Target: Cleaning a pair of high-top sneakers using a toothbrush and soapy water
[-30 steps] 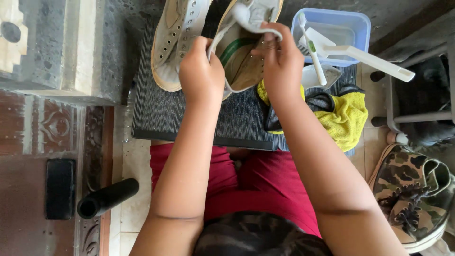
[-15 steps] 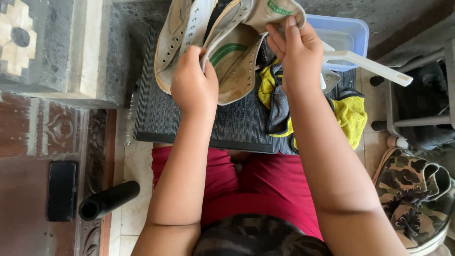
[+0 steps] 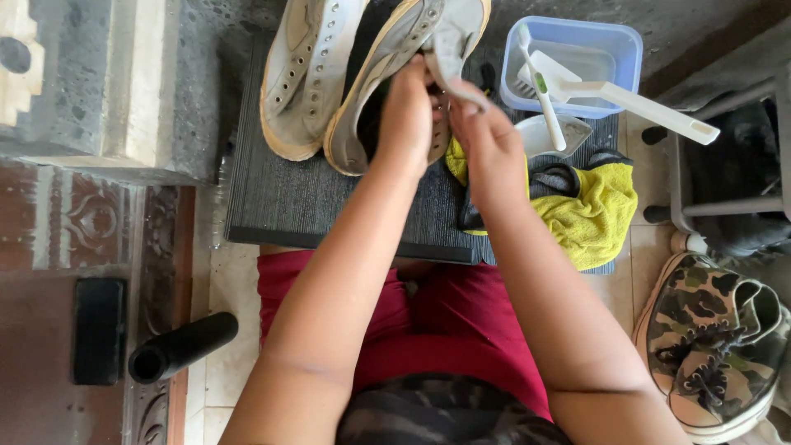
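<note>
A dark ribbed rectangular mat carries the work, and its near edge lies over the person's lap. Two worn off-white canvas high-top shoes lie at its far edge. The laceless shoe on the left rests flat and untouched. The shoe beside it is in hand. The left hand is curled about its opening, and the right hand pinches the pale tongue between closed fingers and pulls it up. The shoe looks opened out and still grubby, so cleaning seems barely begun, though the hands hide its inside.

The near-left stretch of the mat is bare, giving room to set a shoe down. The right edge is crowded with a crumpled yellow cloth, a clear blue plastic tub and long-handled white brushes. A camouflage sneaker sits on the floor to the right.
</note>
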